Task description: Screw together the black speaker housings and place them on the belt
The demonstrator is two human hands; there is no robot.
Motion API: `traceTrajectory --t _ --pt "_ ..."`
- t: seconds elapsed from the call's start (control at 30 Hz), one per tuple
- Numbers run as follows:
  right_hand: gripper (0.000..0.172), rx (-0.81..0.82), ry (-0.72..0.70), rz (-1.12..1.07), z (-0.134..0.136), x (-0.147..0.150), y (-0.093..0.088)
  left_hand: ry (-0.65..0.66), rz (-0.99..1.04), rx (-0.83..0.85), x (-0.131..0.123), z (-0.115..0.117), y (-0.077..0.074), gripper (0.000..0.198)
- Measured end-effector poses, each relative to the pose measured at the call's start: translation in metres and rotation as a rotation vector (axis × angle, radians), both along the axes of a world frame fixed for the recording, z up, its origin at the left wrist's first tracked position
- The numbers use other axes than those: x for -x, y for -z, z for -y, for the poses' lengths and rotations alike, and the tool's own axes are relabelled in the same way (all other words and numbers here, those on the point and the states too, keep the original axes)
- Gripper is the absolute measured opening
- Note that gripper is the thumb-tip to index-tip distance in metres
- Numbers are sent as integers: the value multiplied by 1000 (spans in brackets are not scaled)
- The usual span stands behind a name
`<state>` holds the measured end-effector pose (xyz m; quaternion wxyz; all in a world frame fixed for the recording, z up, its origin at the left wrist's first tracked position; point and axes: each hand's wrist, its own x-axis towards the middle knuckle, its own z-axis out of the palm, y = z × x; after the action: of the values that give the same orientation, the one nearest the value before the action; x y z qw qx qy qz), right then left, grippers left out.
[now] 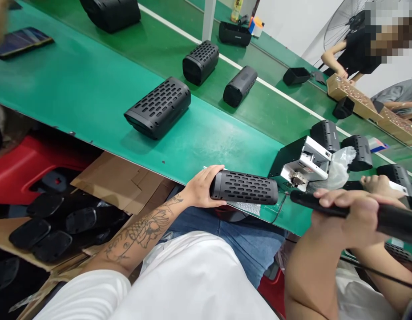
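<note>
The left hand (201, 186) has its fingers wrapped round one end of a black cylindrical speaker (244, 187) with a perforated grille, which lies on its side at the near edge of the green table (75, 84). The right hand (342, 213) is clamped on a black electric screwdriver (359, 211), its tip aimed toward the speaker's free end, not quite touching.

Just beyond the speaker stands a white and black fixture (302, 164) with a crumpled plastic bag (339, 166) against it, crowding the far side. Further up the table lie a larger perforated speaker housing (159, 106), well apart, and two smaller speakers (201, 62) (240, 85).

The screwdriver's rear runs out of the picture at the right. Another person's hand (376, 183) shows behind it, the rest hidden. Below the table edge, a cardboard box (26, 249) holds dark oval parts (52, 226), hard to identify. Open green surface stretches left of the speaker.
</note>
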<state>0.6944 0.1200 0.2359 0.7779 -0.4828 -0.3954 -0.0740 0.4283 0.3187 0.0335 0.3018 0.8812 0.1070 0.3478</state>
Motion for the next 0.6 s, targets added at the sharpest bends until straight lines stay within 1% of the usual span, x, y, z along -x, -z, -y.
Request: traceTrajectory --t 0.07,0.13,0.2,0.3,0.37,0.43,0.5,0.6 --pt "38 53 -324 159 10 41 -7 4 -7 4 -1 0 2 125" --pt "32 154 -435 166 10 78 -11 1 -8 6 -1 0 3 127" --pt "26 203 -546 171 1 104 -11 -1 -2 12 -2 1 4 127" --pt "18 176 -729 201 -26 123 -4 -3 16 34 -4 3 3 125" --pt "16 160 -795 214 -44 127 2 -6 28 42 -5 5 3 124" --pt "16 168 -807 229 -56 129 6 -10 32 53 -6 6 3 123" --pt "17 190 -804 233 -62 130 9 -9 20 84 -7 7 2 124" --pt "19 223 -827 221 -63 131 11 11 14 139 -8 8 -2 124"
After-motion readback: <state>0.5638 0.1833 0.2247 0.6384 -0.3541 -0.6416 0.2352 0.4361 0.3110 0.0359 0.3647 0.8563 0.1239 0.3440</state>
